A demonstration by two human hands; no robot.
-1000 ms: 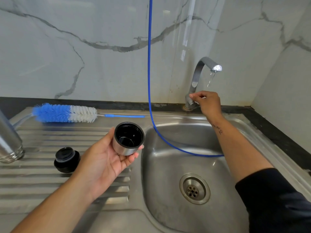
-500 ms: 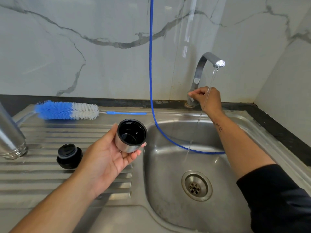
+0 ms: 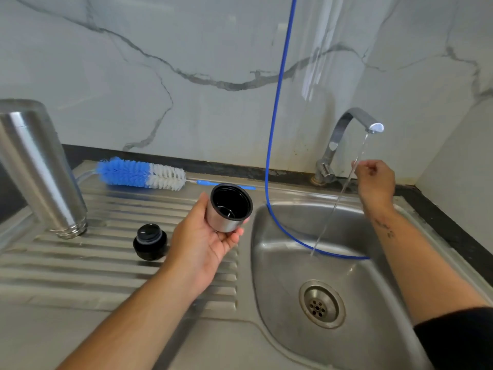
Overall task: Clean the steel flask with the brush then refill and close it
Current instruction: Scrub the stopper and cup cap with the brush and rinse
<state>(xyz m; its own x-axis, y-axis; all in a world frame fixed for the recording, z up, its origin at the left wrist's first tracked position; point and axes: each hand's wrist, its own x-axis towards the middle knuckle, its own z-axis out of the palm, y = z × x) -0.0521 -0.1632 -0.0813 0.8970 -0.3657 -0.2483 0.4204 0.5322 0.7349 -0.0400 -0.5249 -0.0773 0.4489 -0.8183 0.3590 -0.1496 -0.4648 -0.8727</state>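
Note:
The steel flask [image 3: 40,166] stands upside down on the ribbed drainboard [image 3: 80,268] at the far left. My left hand [image 3: 202,241] holds the flask's steel cup lid [image 3: 229,206], its black inside facing up, just left of the sink basin. The black inner stopper [image 3: 150,241] lies on the drainboard beside that hand. A blue and white bottle brush [image 3: 141,174] lies along the back of the drainboard. My right hand [image 3: 374,178] hovers just right of the tap [image 3: 344,134], fingers curled and holding nothing. Water runs from the spout into the sink [image 3: 378,329].
A thin blue hose [image 3: 277,129] hangs down the marble wall and loops across the basin. The drain [image 3: 321,304] sits at the basin's middle. A black counter edge runs behind and to the right of the sink.
The tap went from a dribble to a steady stream. My right hand has come off the tap handle and moved slightly right. The cup lid stays in my left hand.

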